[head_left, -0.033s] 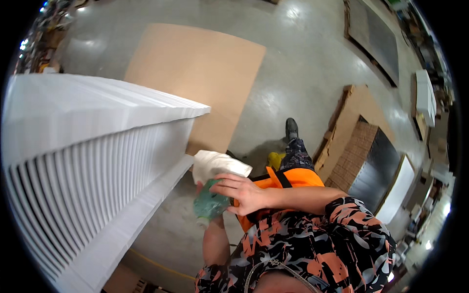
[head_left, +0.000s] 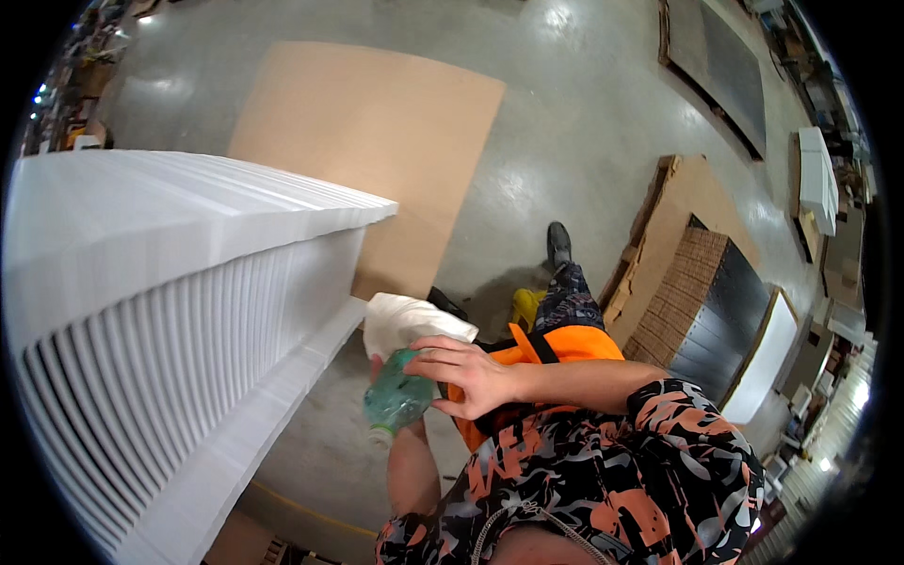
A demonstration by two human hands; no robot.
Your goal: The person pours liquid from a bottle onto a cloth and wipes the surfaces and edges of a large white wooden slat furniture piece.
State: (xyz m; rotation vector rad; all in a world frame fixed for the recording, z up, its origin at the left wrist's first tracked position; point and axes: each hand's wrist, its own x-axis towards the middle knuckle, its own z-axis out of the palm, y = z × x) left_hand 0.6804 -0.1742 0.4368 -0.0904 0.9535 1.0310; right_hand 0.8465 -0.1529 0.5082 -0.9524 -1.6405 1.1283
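A see-through green plastic bottle point(head_left: 397, 400) is held in front of me, tilted, with its pale green neck end pointing down-left. My right hand point(head_left: 471, 373) wraps its fingers over the bottle's upper right side. From below, my left hand point(head_left: 376, 366) reaches behind the bottle and supports it; most of this hand is hidden, with only a bit of finger showing at the bottle's left. Against the bottle's far end is a bunched white cloth point(head_left: 414, 318); what holds it is hidden.
Close on my left stands a large stack of white ribbed panels point(head_left: 188, 282). A flat brown cardboard sheet point(head_left: 377, 122) lies on the grey floor ahead. To my right is a stack of dark-topped boards point(head_left: 716, 311) beside cardboard point(head_left: 711, 193). My orange garment point(head_left: 574, 341) hangs at my waist.
The view has shifted slightly, so the surroundings sit a little further left. Both hands keep their hold on the bottle.
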